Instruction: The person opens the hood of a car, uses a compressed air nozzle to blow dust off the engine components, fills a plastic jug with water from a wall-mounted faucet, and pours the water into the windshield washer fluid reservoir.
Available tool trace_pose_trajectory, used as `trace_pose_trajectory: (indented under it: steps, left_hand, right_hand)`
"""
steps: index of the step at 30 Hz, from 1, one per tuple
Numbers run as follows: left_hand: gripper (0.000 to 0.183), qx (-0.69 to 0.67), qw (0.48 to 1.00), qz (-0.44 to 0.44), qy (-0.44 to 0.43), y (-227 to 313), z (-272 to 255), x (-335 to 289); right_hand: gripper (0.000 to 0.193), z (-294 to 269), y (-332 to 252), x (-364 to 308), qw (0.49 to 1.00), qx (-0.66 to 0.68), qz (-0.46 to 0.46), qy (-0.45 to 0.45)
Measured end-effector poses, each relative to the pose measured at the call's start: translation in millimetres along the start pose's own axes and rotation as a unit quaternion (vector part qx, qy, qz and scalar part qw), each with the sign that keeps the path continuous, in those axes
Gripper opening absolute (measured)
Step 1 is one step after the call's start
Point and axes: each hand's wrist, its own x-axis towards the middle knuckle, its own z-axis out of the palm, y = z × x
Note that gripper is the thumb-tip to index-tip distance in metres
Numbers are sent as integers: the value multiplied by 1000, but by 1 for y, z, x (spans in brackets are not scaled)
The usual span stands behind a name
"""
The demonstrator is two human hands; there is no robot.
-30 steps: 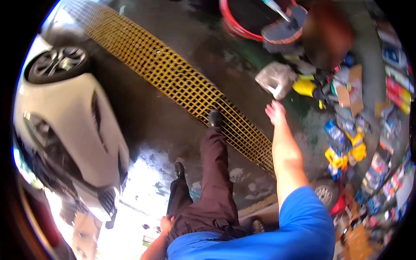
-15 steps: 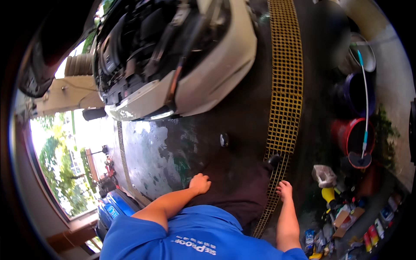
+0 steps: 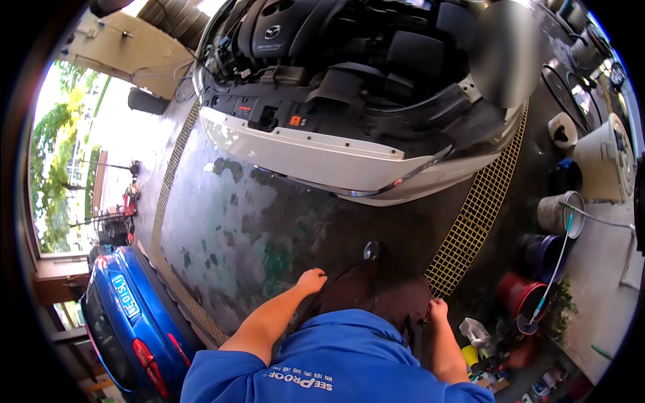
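Observation:
My left hand (image 3: 312, 281) hangs in front of my left thigh, loosely bent, with nothing in it. On the other side, my right hand (image 3: 438, 309) is beside my right thigh, its fingers partly turned away and no object showing in it. Ahead of me stands a white car (image 3: 322, 158) with its engine bay (image 3: 376, 60) uncovered. A black engine cover (image 3: 285, 30) shows at its far left. Neither hand touches the car. A dark shoe tip (image 3: 371, 250) shows below my dark trousers (image 3: 363, 289).
A yellow floor grating (image 3: 463, 235) runs along the right. Beyond it stand a red bucket (image 3: 517, 294), a purple bucket (image 3: 537, 255), a white bucket (image 3: 557, 211) and a long-handled brush (image 3: 554, 279). Bottles and rags lie lower right. A blue car (image 3: 124, 322) stands at left.
My view has swung to the right, so the white car now lies across the front and more of the blue car shows. My right hand has come in closer to my thigh.

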Motion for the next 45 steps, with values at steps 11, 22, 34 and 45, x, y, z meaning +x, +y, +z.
trace_pose_trajectory:
  steps: [11,22,34,45]
  left_hand:
    - [47,-139,925,-40,351,14,-138,87]
    - [58,-61,862,-8,502,147,-364,263]
    - [52,84,882,-50,461,163,-364,297]
    - [52,124,889,-71,434,170,-366,305]
  right_hand:
    - [13,8,-407,28,909,96,-384,134]
    - [10,-24,-652,117,749,-7,-587,308]
    - [12,-21,-661,183,754,-155,-597,228]
    - [15,-33,-642,192,736,-208,-610,206]
